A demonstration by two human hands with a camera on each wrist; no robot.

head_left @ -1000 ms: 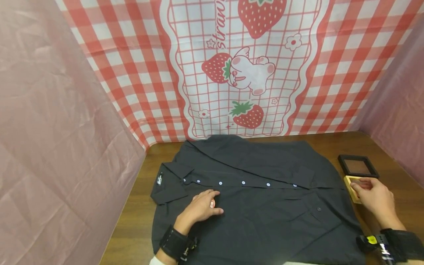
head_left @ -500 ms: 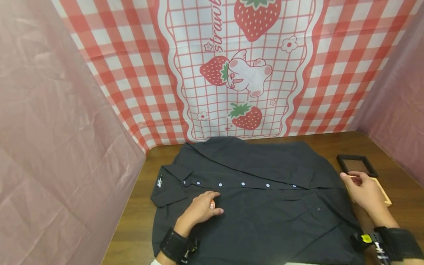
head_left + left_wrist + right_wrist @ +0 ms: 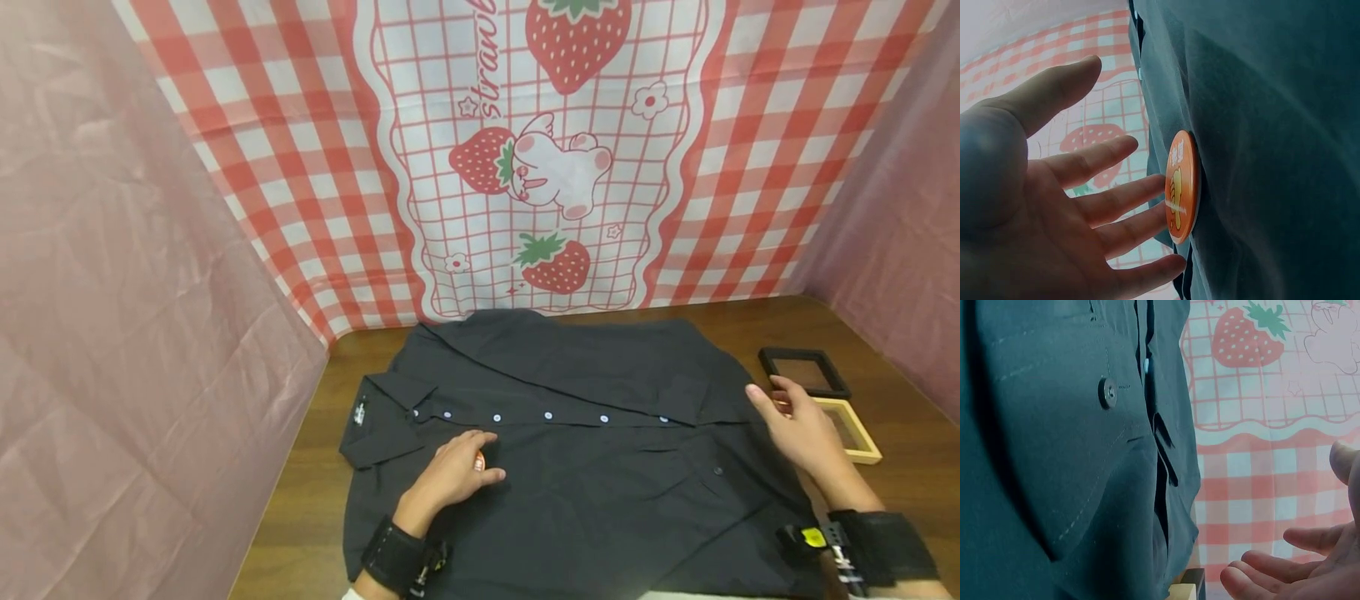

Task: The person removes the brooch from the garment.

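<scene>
A dark button-up shirt (image 3: pixel 585 492) lies spread flat, its collar toward the left and a line of white buttons across it. My left hand (image 3: pixel 453 468) is over its left part, fingers extended. Beside those fingers an orange round badge (image 3: pixel 1182 187) with a yellow drawing sits on the cloth; in the head view the hand partly covers this badge (image 3: pixel 479 461). My right hand (image 3: pixel 806 433) hovers at the shirt's right edge, fingers loosely bent with nothing between them. It overlaps a light wooden frame (image 3: pixel 862 450) on the table.
Just behind the wooden frame lies a black frame (image 3: pixel 838 379). The brown wooden table (image 3: pixel 281 517) shows around the shirt. A red checked strawberry cloth (image 3: pixel 315 208) hangs at the back, with pink cloth (image 3: pixel 150 333) along both sides.
My right hand has left the wooden frame and moved left toward the shirt's edge, uncovering more of the frame. The left hand has stayed by the badge.
</scene>
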